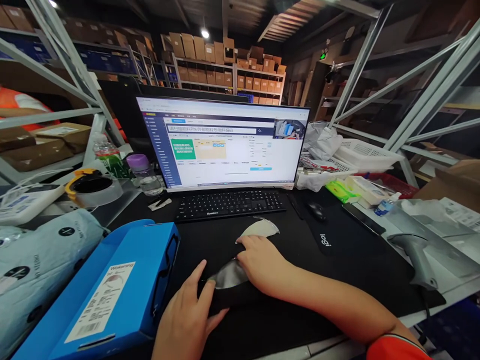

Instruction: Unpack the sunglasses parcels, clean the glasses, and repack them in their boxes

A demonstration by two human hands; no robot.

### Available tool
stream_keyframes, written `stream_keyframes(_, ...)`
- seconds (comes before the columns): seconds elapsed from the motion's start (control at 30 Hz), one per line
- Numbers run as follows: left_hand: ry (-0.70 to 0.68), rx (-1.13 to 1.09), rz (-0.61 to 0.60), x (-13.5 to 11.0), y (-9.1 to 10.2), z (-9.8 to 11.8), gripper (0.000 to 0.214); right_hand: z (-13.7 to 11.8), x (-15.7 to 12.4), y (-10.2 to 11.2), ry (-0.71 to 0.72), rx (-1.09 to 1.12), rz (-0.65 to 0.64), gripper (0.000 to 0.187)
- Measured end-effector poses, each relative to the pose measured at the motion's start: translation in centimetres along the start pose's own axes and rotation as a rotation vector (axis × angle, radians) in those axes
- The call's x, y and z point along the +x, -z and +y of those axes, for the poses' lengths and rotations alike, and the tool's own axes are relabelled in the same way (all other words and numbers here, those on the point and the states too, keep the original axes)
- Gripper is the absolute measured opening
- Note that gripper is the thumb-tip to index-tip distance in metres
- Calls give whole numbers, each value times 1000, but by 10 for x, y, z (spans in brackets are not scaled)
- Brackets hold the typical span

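Left hand [189, 307] spreads, touching the pouch [229, 275]; right hand [264, 262] grips it; looks light, soft, slippery; best held by its edges.

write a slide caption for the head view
Left hand and right hand at a shiny dark item beside a blue box.

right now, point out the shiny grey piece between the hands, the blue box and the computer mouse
shiny grey piece [229, 276], head view, on its glossy middle
blue box [145, 287], head view, on a bare blue panel
computer mouse [316, 210], head view, on its black shell
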State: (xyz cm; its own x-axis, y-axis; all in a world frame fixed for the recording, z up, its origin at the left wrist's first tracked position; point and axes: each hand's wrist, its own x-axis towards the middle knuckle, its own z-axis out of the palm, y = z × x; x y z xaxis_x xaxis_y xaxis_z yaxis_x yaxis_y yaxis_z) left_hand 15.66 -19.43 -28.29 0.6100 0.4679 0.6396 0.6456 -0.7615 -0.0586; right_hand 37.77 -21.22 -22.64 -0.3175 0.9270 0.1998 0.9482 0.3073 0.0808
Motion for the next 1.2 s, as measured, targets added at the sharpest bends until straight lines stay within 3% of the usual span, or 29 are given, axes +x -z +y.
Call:
stream_keyframes(0.23, -9, -49, -51, 3, -4, 6, 39, 9, -2, -21, -32, 212, 227, 23)
stream_keyframes(0.37, -22, -55, -57, 5, -6, 5, 36, 2, 2, -16, -141, 157, 177, 20)
stream_keyframes(0.43, -14, -55, -56, 4, -7, 4, 31, -2, 1, -6, -162, 47, 127, 31)
stream_keyframes(0.5, -4, -63, -53, 2, -6, 3, 27, -1, -5, 8, -87, 20, 111, 38)
stream_keyframes(0.6, 14, -82, -47, -1, -5, 2, 25, 20, -19, 33, 183, 187, 118, 24)
stream_keyframes(0.63, 24, -85, -46, -2, -4, 2, 25, 33, -22, 40, 213, 266, 121, 22)
stream_keyframes(0.67, 34, -88, -45, -2, -4, 2, 25, 48, -24, 44, 157, 335, 114, 21)
stream_keyframes(0.73, 46, -89, -42, -3, -4, 3, 26, 79, -24, 45, -206, 371, 123, 17)
stream_keyframes(0.77, 49, -88, -39, -3, -4, 3, 27, 92, -22, 41, -408, 337, 99, 15)
stream_keyframes(0.83, 54, -90, -30, -2, -5, 3, 29, 113, -17, 24, -611, 286, 36, 12)
stream_keyframes(0.97, 62, -97, -15, -2, -6, 2, 32, 130, -8, -12, -619, 337, -94, 6)
stream_keyframes(1.03, 61, -101, -15, -2, -6, 1, 34, 132, -7, -16, -610, 360, -94, 7)
stream_keyframes(1.1, 71, -123, -22, -3, -7, 1, 36, 131, -9, -6, -611, 355, -37, 11)
stream_keyframes(1.2, 130, -211, -46, -4, -7, 2, 47, 115, -18, 27, -524, 377, 82, 14)
